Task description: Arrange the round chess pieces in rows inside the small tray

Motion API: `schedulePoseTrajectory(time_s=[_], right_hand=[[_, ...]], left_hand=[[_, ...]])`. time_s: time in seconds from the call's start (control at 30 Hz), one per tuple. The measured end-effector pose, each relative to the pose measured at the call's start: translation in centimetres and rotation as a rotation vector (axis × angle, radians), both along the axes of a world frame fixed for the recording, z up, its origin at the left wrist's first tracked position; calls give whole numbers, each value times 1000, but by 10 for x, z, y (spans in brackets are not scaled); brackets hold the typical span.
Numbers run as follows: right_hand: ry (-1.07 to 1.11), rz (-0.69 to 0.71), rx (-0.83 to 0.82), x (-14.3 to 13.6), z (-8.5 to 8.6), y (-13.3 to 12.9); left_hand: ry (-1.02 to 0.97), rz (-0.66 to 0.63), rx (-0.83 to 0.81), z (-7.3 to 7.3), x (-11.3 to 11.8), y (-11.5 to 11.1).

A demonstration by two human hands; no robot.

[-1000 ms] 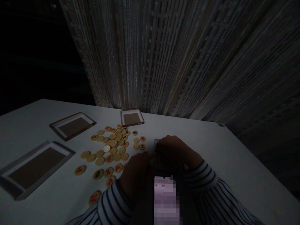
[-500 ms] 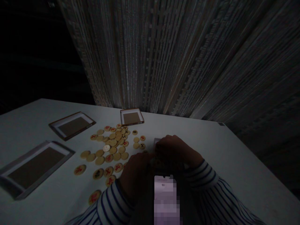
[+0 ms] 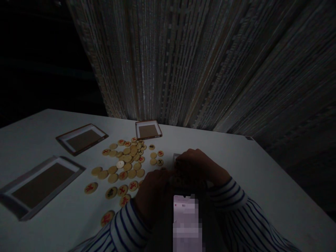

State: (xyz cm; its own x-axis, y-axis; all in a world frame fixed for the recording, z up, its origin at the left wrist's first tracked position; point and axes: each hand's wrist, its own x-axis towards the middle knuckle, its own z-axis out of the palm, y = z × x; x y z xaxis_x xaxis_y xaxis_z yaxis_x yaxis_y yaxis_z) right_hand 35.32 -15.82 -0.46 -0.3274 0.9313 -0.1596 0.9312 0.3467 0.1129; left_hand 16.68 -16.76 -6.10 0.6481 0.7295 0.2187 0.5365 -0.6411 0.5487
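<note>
Dim light covers the white table. My left hand (image 3: 153, 189) and my right hand (image 3: 199, 166) are close together near the middle, over a dark area with faint round shapes. The fingers of both are lost in shadow, so what they hold cannot be made out. A pale edge of a container (image 3: 176, 158) shows beside my right fingers. Left of my hands lies a loose pile of round wooden pieces (image 3: 127, 158), some with red or black characters. Below my hands a phone (image 3: 186, 224) glows, its screen blurred.
Three shallow box parts lie on the table: one at the near left (image 3: 43, 183), one behind it (image 3: 82, 139), one at the back (image 3: 148, 131). A strand curtain (image 3: 178, 63) hangs behind the white table (image 3: 262, 182).
The view has shifted very slightly, with the pieces and boxes appearing a little higher and further right. My hands keep nearly the same pose.
</note>
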Motion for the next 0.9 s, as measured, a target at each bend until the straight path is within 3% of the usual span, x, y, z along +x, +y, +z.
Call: schedulePoseTrajectory(time_s=[0.73,0.9], right_hand=[[-17,33,-14,-4,-2,2],[14,52,20,-4,-2,-1]], left_hand=[[5,-14,-36,3,0,0],[-13,21,26,1,0,0]])
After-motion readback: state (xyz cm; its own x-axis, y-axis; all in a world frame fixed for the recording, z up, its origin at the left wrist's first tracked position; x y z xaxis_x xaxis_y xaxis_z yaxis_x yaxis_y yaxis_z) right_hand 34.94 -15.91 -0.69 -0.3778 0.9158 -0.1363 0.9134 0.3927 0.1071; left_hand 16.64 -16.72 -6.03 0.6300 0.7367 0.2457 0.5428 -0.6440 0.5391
